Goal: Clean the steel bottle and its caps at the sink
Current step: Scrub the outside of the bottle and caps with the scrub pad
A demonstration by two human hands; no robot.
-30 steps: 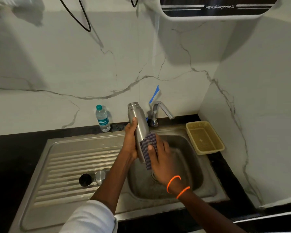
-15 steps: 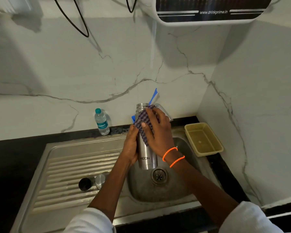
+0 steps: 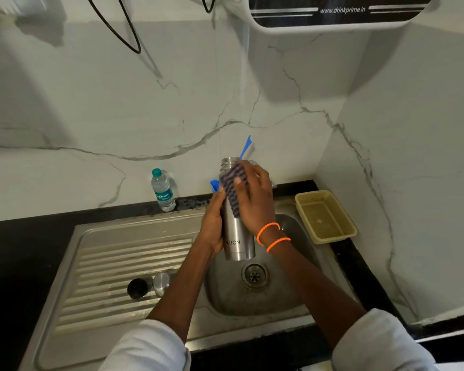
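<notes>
Your left hand (image 3: 212,223) grips the bottle (image 3: 236,231) over the sink (image 3: 300,236); your right hand (image 3: 252,199) presses a cloth (image 3: 232,186) on it, seemingly wrapped round.

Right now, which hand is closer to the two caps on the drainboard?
Left. The left hand grips the bottle above the caps; the right hand is across the bottle, farther away.

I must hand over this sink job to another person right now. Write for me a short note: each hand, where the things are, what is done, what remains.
Left hand grips the steel bottle, upright and uncapped, above the sink basin.
Right hand presses a checked cloth on the bottle's upper part.
Two caps lie on the draining board, apart from the hands.
Done: wiping of the bottle's outside is under way.
Left: finish the bottle, clean both caps. Whether the tap runs cannot be seen.
</notes>
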